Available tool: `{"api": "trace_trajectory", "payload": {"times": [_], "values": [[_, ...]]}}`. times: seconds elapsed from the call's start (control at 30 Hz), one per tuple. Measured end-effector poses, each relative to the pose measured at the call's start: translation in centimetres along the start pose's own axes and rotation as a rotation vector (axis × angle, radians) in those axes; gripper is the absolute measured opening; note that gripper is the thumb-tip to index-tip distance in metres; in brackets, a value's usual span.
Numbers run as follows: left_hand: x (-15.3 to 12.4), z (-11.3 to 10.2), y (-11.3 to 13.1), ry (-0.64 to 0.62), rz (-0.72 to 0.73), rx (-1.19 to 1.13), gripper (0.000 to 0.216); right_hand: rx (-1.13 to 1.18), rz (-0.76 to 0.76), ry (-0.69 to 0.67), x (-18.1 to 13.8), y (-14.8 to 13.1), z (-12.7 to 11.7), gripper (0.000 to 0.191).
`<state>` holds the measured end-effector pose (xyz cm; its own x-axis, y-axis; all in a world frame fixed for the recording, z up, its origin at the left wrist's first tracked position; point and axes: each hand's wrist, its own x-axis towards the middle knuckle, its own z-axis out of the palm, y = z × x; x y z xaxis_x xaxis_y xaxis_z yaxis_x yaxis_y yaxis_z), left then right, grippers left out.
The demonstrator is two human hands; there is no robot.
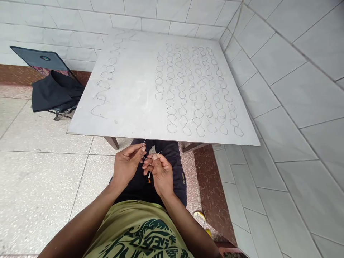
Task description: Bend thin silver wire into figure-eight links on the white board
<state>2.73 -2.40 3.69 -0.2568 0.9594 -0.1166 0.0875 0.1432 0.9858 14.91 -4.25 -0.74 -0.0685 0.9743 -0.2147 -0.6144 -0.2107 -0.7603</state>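
Note:
A thin, curved piece of wire (145,157) runs between my two hands, just off the table's near edge and above my lap. My left hand (128,161) pinches one part of it, with a fine end poking up past the fingertips. The other part is pinched between thumb and fingers of my right hand (160,170), its tip sticking out to the right. On the white table (134,86), rows of wire figure-eights (182,91) lie at the right. Open wavy wire pieces (103,84) form a column along the left side.
A folding chair (51,59) with a dark cloth (55,89) on it stands left of the table. Tiled walls (290,107) close in the back and right. A yellow object (199,216) lies on the floor at lower right.

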Motion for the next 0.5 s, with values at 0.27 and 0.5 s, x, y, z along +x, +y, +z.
{"api": "trace_trajectory", "payload": {"times": [0.27, 0.5], "values": [[0.16, -0.45, -1.04, -0.016, 0.019, 0.009, 0.027, -0.067, 0.046, -0.044, 0.19, -0.11, -0.06, 0.026], [0.64, -0.45, -0.29, -0.003, 0.0, 0.018, 0.023, -0.023, 0.052, 0.006, 0.46, 0.01, 0.02, 0.022]]}}
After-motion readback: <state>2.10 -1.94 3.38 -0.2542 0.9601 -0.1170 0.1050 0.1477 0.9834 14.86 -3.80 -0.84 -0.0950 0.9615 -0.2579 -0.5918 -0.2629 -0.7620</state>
